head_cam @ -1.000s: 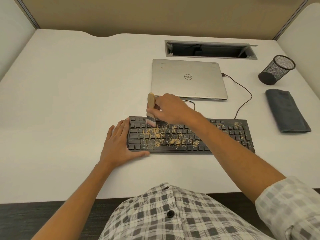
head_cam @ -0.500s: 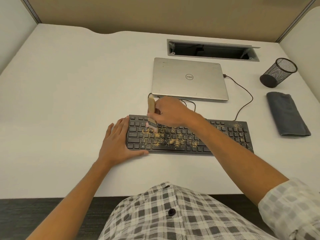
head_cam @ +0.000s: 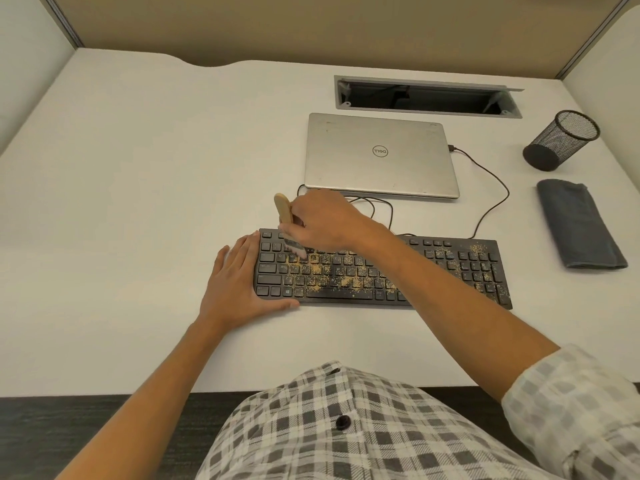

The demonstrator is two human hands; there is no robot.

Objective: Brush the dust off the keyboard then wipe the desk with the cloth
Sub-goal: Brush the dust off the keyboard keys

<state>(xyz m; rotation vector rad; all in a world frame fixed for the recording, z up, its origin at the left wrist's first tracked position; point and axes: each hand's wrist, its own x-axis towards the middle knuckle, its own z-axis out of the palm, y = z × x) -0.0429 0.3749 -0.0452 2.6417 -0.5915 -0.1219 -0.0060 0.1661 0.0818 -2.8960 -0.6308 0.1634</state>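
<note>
A black keyboard (head_cam: 446, 271) lies on the white desk (head_cam: 138, 202), strewn with tan dust across its middle and right keys. My right hand (head_cam: 329, 223) grips a small brush (head_cam: 284, 211) with a wooden handle; its bristles touch the upper left keys. My left hand (head_cam: 235, 285) lies flat on the desk with fingers apart, pressed against the keyboard's left end, thumb along the front edge. A folded grey cloth (head_cam: 578, 226) rests at the right of the desk, apart from both hands.
A closed silver laptop (head_cam: 381, 157) sits behind the keyboard, with a black cable (head_cam: 491, 209) looping to its right side. A black mesh pen cup (head_cam: 561, 140) lies tipped at the far right. A cable slot (head_cam: 426, 97) opens at the back. Partition walls surround the desk.
The brush has shifted slightly down and right over the upper left keys, pushing dust along. My left hand has stayed against the keyboard's left end.
</note>
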